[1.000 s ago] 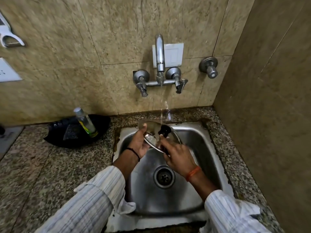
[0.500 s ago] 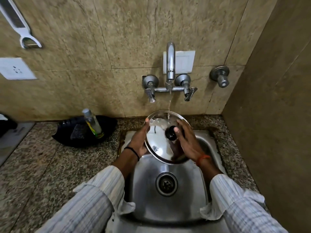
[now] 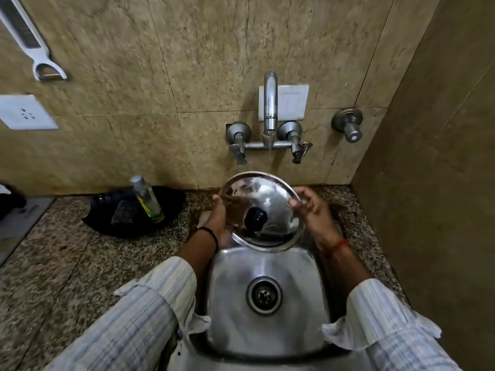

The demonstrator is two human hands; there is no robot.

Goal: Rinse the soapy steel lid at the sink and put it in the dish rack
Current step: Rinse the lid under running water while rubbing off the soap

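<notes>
The round steel lid (image 3: 270, 199) with a black knob (image 3: 255, 218) is held tilted above the back of the steel sink (image 3: 267, 266), its top face toward me. My left hand (image 3: 220, 214) grips its left rim and my right hand (image 3: 312, 208) pinches its right rim. A thin stream of water falls from the tap (image 3: 270, 108) onto the lid's upper edge. No dish rack is in view.
A black tray (image 3: 107, 220) with a scrub pad and a clear bottle (image 3: 147, 198) sits on the granite counter left of the sink. A side wall stands close on the right. A peeler and a socket are on the left wall.
The lid has been lifted and turned upright under the stream. My right hand left the knob area and now holds the right rim.
</notes>
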